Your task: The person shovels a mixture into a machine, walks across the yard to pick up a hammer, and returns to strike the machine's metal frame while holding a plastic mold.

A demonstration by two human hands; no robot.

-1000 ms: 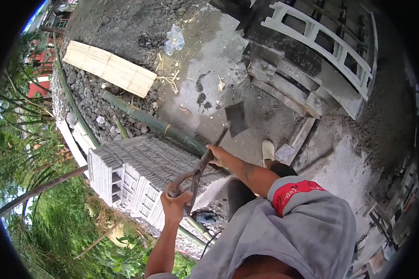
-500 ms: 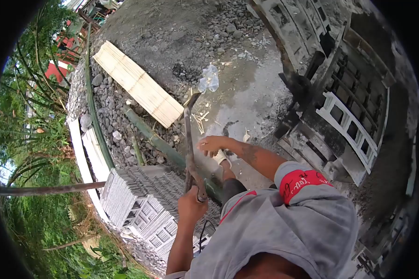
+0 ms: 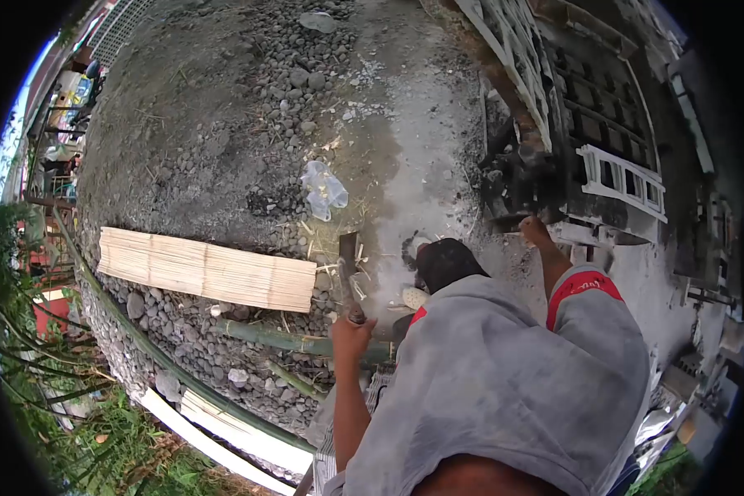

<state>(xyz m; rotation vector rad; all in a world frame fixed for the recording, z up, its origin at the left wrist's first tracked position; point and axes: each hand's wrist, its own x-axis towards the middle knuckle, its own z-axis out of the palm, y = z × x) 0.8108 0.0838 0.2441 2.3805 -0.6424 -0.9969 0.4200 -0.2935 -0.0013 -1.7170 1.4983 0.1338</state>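
My left hand [image 3: 351, 337] is closed around the handle of a machete [image 3: 348, 252], whose dark blade points forward over the ground. My right hand [image 3: 537, 231] is out to the right with curled fingers, and no object shows in it. It appears in front of the dark, soot-stained stand [image 3: 525, 186]. A panel of split bamboo strips [image 3: 207, 269] lies to the left of the blade. Pale slivers [image 3: 360, 289] are scattered by the machete. Under my left wrist runs a green bamboo pole [image 3: 281, 336].
A clear plastic bag [image 3: 324, 192] lies on the ground ahead. Grey stones [image 3: 169, 318] surround the bamboo. A long green pole [image 3: 153, 347] curves along the left side. White moulded frames [image 3: 624, 182] stand at the right, and plants [image 3: 124, 438] grow at lower left.
My right hand has swung from near the machete out to the right. The view has turned, and the stacked grey blocks on the left have mostly dropped out of sight.
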